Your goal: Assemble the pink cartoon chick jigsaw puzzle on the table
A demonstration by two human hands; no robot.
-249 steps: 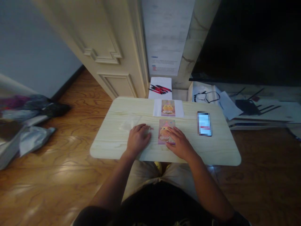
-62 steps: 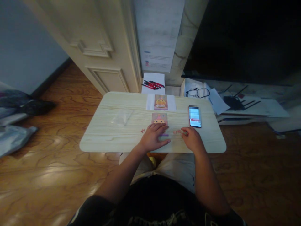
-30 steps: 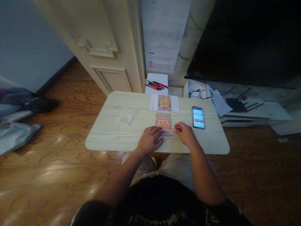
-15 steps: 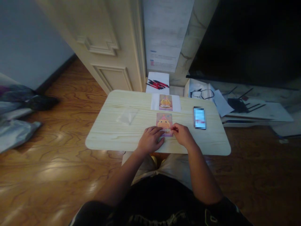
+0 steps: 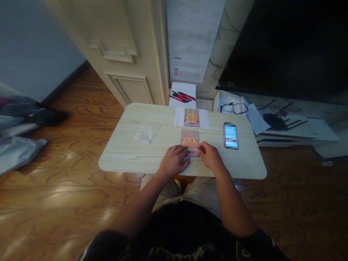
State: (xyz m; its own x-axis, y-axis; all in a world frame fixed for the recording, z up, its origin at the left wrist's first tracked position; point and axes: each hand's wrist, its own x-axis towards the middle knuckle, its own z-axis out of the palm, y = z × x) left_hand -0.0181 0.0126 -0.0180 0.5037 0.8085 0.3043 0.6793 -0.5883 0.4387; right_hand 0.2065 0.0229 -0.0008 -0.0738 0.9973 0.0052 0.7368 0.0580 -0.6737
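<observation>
A pinkish card with a cartoon figure in a pointed hat [image 5: 189, 137] lies flat near the table's front edge. My left hand [image 5: 174, 159] rests on its lower left part, fingers stretched out and lying flat. At the card's lower right edge, the thumb and fingers of my right hand [image 5: 210, 154] are pinched together. Whatever they hold, if anything, is too small to make out. Just beyond lies a similar picture [image 5: 191, 117] on a white sheet [image 5: 204, 119]. My fingers cover the lower part of the nearer card.
On the pale table [image 5: 127, 156] lie a clear plastic bag [image 5: 147, 133] at left and a phone [image 5: 231, 136] at right. Red and black pens [image 5: 182, 96] lie on white paper behind. A router [image 5: 274, 122] and a dark screen [image 5: 288, 47] are at the right.
Hardly anything differs. My right hand has shifted very slightly at the card's edge, while my left hand stays in place on the card.
</observation>
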